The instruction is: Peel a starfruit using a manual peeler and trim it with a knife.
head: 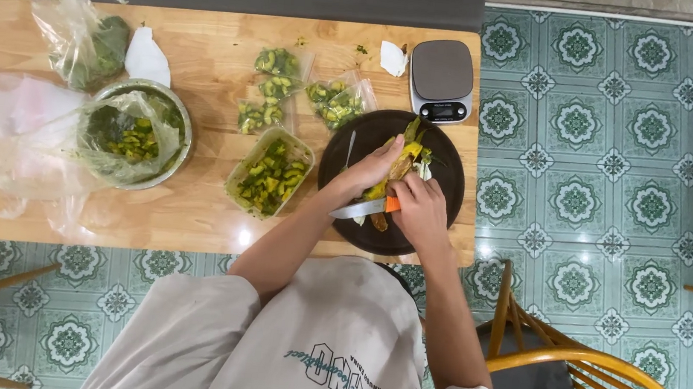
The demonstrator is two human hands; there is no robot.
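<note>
Right hand (419, 211): yours, closed around the orange-handled knife (365, 209), blade pointing left.
Left hand (375, 170): fingers curled, pinning the yellow-green vegetable (402, 159).
Vegetable: lies on the dark round board (443, 175), at the table's right end.
Near left: plastic tub (270, 174) of green slices.
Behind: small bags of slices (276, 84), kitchen scale (441, 80).
Far left: metal bowl (138, 134) lined with plastic.

We record bright, even overhead lighting across the frame. A small glare spot sits on the pale wooden tabletop (244, 235) near its front edge. Shadows are soft and short. Focus is sharp throughout; straight edges bow slightly toward the corners. No motion blur shows.
</note>
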